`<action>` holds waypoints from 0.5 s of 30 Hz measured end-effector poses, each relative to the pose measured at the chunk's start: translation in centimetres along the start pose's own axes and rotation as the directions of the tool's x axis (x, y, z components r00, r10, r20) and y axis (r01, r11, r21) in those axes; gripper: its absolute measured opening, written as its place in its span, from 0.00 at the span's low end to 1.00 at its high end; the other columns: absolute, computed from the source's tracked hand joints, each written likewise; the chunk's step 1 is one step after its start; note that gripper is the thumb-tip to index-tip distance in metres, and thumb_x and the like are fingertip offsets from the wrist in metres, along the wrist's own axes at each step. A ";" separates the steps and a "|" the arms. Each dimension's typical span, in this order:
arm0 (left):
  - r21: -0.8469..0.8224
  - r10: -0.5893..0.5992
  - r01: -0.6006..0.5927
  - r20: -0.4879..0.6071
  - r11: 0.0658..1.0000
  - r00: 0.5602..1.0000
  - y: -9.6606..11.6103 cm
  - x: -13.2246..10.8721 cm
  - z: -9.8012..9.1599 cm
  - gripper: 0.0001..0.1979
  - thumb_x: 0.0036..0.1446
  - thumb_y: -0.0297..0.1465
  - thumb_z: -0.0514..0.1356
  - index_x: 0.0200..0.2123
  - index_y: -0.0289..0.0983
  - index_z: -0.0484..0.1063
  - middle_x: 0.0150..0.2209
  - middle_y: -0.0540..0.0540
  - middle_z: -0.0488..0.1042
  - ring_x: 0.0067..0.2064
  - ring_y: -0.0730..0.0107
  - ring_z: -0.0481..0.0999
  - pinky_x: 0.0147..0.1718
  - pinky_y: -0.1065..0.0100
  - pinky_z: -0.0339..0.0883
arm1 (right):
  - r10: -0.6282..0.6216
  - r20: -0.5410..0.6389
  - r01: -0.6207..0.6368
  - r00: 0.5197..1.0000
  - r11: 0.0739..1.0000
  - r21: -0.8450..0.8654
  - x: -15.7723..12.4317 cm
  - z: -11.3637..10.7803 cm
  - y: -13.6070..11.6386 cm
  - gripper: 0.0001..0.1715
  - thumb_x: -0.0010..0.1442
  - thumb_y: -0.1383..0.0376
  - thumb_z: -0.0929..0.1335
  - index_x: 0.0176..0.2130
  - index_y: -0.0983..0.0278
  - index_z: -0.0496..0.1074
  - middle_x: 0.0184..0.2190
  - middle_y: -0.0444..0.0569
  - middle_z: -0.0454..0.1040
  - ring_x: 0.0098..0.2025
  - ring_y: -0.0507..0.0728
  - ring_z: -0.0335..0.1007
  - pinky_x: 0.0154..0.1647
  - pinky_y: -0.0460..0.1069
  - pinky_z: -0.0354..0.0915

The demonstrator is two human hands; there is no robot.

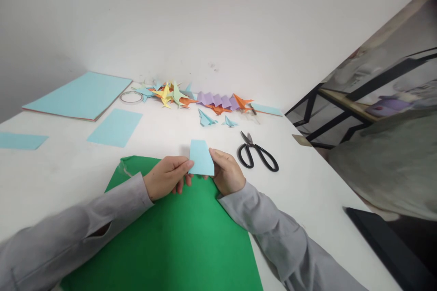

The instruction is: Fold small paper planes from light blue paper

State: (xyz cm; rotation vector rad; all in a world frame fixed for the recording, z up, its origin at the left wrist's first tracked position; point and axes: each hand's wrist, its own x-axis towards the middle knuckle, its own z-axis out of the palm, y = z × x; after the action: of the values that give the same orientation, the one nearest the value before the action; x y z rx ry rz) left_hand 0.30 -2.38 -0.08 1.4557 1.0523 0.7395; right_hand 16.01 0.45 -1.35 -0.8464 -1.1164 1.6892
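Between my two hands is a small light-blue piece of paper (pixel 200 158), held up over the far edge of a green sheet (pixel 164 236). My left hand (pixel 168 176) pinches its lower left corner between thumb and fingers. On the other side, my right hand (pixel 226 171) grips the right edge, its thumb along the side and the other fingers partly hidden behind the paper. Black-handled scissors (pixel 253 150) lie on the white table to the right of my right hand, blades partly apart and pointing away from me.
Along the wall lie a heap of folded paper cranes (pixel 170 94) and a pleated purple paper (pixel 218 100). Two blue folded pieces, one a paper plane (pixel 206 118), sit nearer. Blue sheets (pixel 115 127) and a larger blue stack (pixel 82 95) occupy the left. A black-framed shelf (pixel 344 104) stands right.
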 end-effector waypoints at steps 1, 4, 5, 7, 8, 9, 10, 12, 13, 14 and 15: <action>0.003 0.002 -0.002 0.002 1.000 1.000 0.0 0.0 0.0 0.19 0.56 0.41 0.47 0.24 0.33 0.65 0.20 0.51 0.67 0.14 0.81 0.62 0.11 0.77 0.56 | 0.001 0.005 -0.001 1.000 1.000 0.009 0.0 0.0 0.0 0.19 0.49 0.54 0.68 0.17 0.65 0.67 0.10 0.41 0.63 0.13 0.49 0.57 0.15 0.45 0.51; 0.022 -0.003 0.002 0.039 1.000 0.999 0.0 0.0 -0.1 0.19 0.56 0.42 0.47 0.27 0.32 0.68 0.23 0.50 0.69 0.15 0.82 0.63 0.12 0.78 0.57 | -0.027 0.044 0.028 0.999 0.999 -0.020 0.0 -0.2 0.2 0.22 0.49 0.52 0.67 0.17 0.66 0.67 0.10 0.42 0.64 0.13 0.49 0.58 0.15 0.45 0.51; 0.028 -0.013 0.012 0.049 1.000 0.999 0.1 0.0 -0.1 0.20 0.56 0.42 0.47 0.28 0.32 0.69 0.24 0.49 0.69 0.15 0.82 0.63 0.13 0.77 0.57 | -0.035 0.066 0.038 0.997 0.998 -0.040 0.0 -0.2 0.3 0.22 0.50 0.52 0.67 0.17 0.66 0.67 0.10 0.42 0.64 0.14 0.49 0.58 0.16 0.45 0.51; 0.032 -0.041 0.040 0.041 0.999 0.998 0.2 -0.1 -0.1 0.21 0.55 0.43 0.47 0.28 0.32 0.69 0.24 0.48 0.70 0.16 0.82 0.63 0.13 0.77 0.57 | -0.039 0.105 0.047 0.994 0.996 -0.078 0.0 -0.4 0.6 0.22 0.51 0.52 0.66 0.18 0.66 0.67 0.11 0.42 0.65 0.14 0.48 0.58 0.16 0.44 0.50; 0.029 -0.053 0.052 0.030 0.998 0.998 0.3 -0.1 -0.1 0.21 0.55 0.44 0.48 0.27 0.32 0.69 0.24 0.48 0.70 0.16 0.81 0.64 0.13 0.77 0.57 | -0.036 0.118 0.048 0.992 0.994 -0.096 -0.1 -0.5 0.7 0.22 0.51 0.52 0.67 0.18 0.66 0.67 0.11 0.41 0.65 0.15 0.48 0.57 0.16 0.44 0.50; 0.027 -0.060 0.060 0.022 0.998 0.998 0.4 -0.1 -0.1 0.22 0.54 0.45 0.49 0.27 0.32 0.68 0.24 0.48 0.70 0.16 0.81 0.64 0.13 0.76 0.57 | -0.036 0.129 0.051 0.991 0.992 -0.111 -0.1 -0.6 0.7 0.21 0.51 0.52 0.67 0.19 0.66 0.67 0.12 0.41 0.65 0.15 0.48 0.57 0.16 0.44 0.50; 0.026 -0.060 0.059 0.022 0.998 0.998 0.5 -0.2 -0.1 0.21 0.52 0.46 0.50 0.27 0.32 0.68 0.25 0.47 0.70 0.17 0.80 0.65 0.13 0.76 0.57 | -0.040 0.138 0.057 0.990 0.990 -0.126 -0.1 -0.7 0.7 0.20 0.51 0.53 0.67 0.19 0.66 0.67 0.12 0.40 0.65 0.15 0.47 0.57 0.17 0.44 0.50; 0.024 -0.045 0.044 0.034 0.999 0.998 0.8 -0.3 0.0 0.21 0.49 0.46 0.53 0.27 0.32 0.68 0.25 0.48 0.70 0.18 0.79 0.65 0.14 0.75 0.58 | -0.056 0.157 0.081 0.986 0.984 -0.158 -0.2 -0.7 0.7 0.19 0.50 0.53 0.68 0.20 0.65 0.67 0.12 0.40 0.65 0.15 0.47 0.56 0.17 0.44 0.51; 0.022 -0.040 0.039 0.040 0.999 0.998 0.9 -0.3 0.0 0.21 0.47 0.46 0.55 0.27 0.32 0.68 0.25 0.48 0.69 0.18 0.78 0.65 0.14 0.75 0.58 | -0.065 0.166 0.094 0.984 0.980 -0.174 -0.2 -0.7 0.7 0.19 0.50 0.53 0.68 0.20 0.65 0.67 0.12 0.40 0.65 0.15 0.47 0.56 0.17 0.44 0.51; 0.019 -0.039 0.038 0.040 0.999 0.998 0.9 -0.3 0.1 0.20 0.46 0.46 0.57 0.28 0.32 0.69 0.23 0.49 0.68 0.19 0.78 0.65 0.15 0.75 0.59 | -0.071 0.171 0.103 0.983 0.977 -0.188 -0.2 -0.7 0.6 0.18 0.49 0.53 0.68 0.20 0.65 0.67 0.12 0.39 0.65 0.15 0.47 0.56 0.17 0.44 0.51; 0.018 -0.043 0.043 0.034 0.999 0.999 1.0 -0.4 0.1 0.20 0.44 0.45 0.59 0.28 0.31 0.69 0.22 0.50 0.67 0.19 0.78 0.65 0.15 0.75 0.59 | -0.075 0.171 0.110 0.982 0.973 -0.202 -0.2 -0.7 0.6 0.18 0.49 0.54 0.69 0.21 0.65 0.67 0.12 0.39 0.65 0.15 0.47 0.56 0.17 0.44 0.51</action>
State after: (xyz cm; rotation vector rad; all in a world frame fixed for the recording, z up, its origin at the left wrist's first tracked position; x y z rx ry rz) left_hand 0.44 -2.74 0.93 1.4513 1.0629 0.6744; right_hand 16.54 0.36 -2.16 -0.7836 -1.4442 1.6036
